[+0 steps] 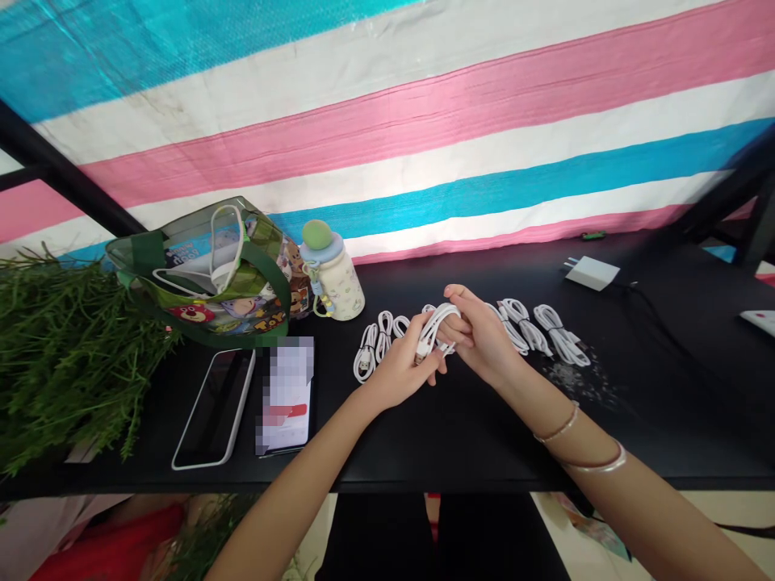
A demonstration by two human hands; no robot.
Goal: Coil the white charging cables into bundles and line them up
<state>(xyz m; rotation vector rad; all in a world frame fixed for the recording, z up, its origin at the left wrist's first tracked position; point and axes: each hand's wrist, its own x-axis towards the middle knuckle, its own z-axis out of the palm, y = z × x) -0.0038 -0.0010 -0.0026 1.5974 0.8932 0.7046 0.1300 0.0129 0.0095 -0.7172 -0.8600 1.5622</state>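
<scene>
Centre frame, just above the black tabletop (460, 420): a white looped charging cable (438, 324), held between both hands. My read: the left hand (400, 373) pinches the loops closed so the coil can't spring open. The right hand (484, 343) wraps the far side, steadying it. Coiled white cable bundles (379, 345) lie in a row either side, near the hands. A white plug adapter (592, 273) sits upper right.

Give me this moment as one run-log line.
left hand: holds white cable coil | right hand: grips same coil | black table: coiled cables left of hands, more coiled cables right | white charger: far right, apart
</scene>
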